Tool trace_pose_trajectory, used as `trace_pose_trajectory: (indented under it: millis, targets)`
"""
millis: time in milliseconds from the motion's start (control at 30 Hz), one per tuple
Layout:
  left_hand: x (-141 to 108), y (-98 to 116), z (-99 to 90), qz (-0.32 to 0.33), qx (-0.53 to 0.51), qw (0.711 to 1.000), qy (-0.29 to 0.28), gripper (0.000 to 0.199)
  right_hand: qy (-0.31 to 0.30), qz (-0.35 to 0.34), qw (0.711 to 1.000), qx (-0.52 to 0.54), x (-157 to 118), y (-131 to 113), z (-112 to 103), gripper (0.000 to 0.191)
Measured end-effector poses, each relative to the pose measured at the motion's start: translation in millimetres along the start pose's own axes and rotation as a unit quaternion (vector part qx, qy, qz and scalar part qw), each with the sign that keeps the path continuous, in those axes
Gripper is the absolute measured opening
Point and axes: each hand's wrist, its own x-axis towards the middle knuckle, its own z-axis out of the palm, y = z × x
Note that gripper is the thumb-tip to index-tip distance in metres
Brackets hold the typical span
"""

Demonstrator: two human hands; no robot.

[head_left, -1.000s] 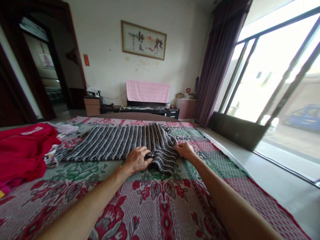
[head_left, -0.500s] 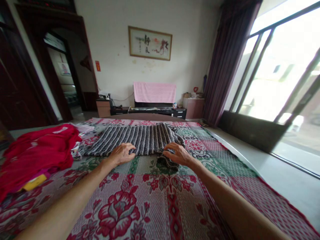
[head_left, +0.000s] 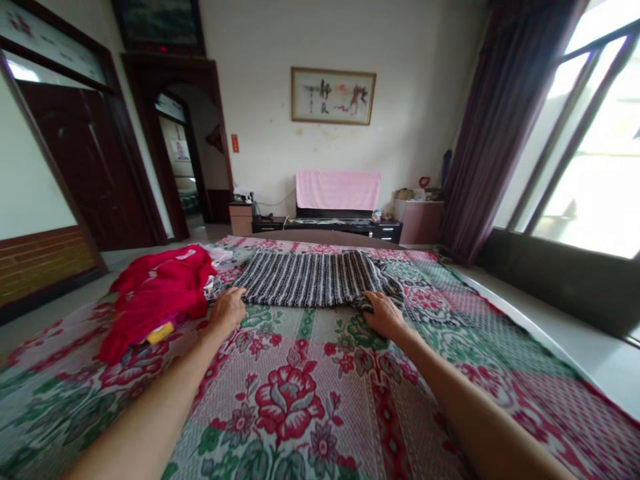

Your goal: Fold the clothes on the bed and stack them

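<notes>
A black-and-white striped knit sweater [head_left: 305, 277] lies folded into a wide rectangle on a flowered bedspread [head_left: 290, 400]. At its near left corner, my left hand [head_left: 229, 310] is closed, the fingertips pinching the knit edge. My right hand [head_left: 384, 315] grips the near edge toward the right end, fingers curled over the fabric. Some of the knit lies bunched beyond the right hand. The undersides of both hands and the thumbs are partly hidden.
To the left lies a heap of red clothing [head_left: 165, 287] with a yellow patch [head_left: 160, 332] at its lower edge. Behind the bedspread stand a low black cabinet [head_left: 385, 232] and a screen draped with a pink cloth [head_left: 337, 190]. A purple curtain [head_left: 510, 133] hangs at right.
My left hand has moved outward to the sweater's left corner. The loose dark fold that hung below the right hand is now tucked in, and the near edge looks straighter. The view has turned left.
</notes>
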Motion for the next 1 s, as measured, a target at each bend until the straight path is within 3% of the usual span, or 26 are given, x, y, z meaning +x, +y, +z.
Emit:
trace_pose_trajectory:
  millis: [200, 467, 600, 667, 800, 900, 1000]
  targets:
    - [0.3, -3.7, -3.1, -0.031, -0.005, 0.999, 0.006, 0.034, 0.027, -0.011, 0.999, 0.014, 5.0, 16.4, 6.2, 0.042]
    - [-4.2, 1.0, -12.4, -0.05, 0.02, 0.998, 0.027, 0.028, 0.088, -0.004, 0.995, -0.036, -1.5, 25.6, -7.6, 0.039]
    - [-5.7, 1.4, -12.8, -0.053, 0.029, 0.998, 0.018, 0.028, 0.009, -0.025, 0.998, -0.064, -1.1, 32.7, -14.9, 0.039]
    - [-5.9, 1.3, -12.9, -0.042, 0.015, 0.999, 0.026, 0.03, -0.02, -0.034, 0.998, -0.047, 0.0, 34.6, -17.6, 0.041]
    - [-4.3, 1.9, -14.3, 0.027, -0.048, 0.997, 0.062, 0.035, 0.029, -0.113, 0.993, -0.008, -0.4, 27.2, -17.0, 0.056]
    - [-3.3, 1.5, -14.2, 0.089, -0.083, 0.991, 0.051, 0.024, 0.037, -0.198, 0.979, 0.001, -2.0, 14.5, -10.8, 0.045]
    - [-3.0, 0.4, -12.1, 0.108, -0.09, 0.99, 0.032, 0.019, 0.057, -0.218, 0.974, -0.012, -0.1, 4.7, -3.3, 0.048]
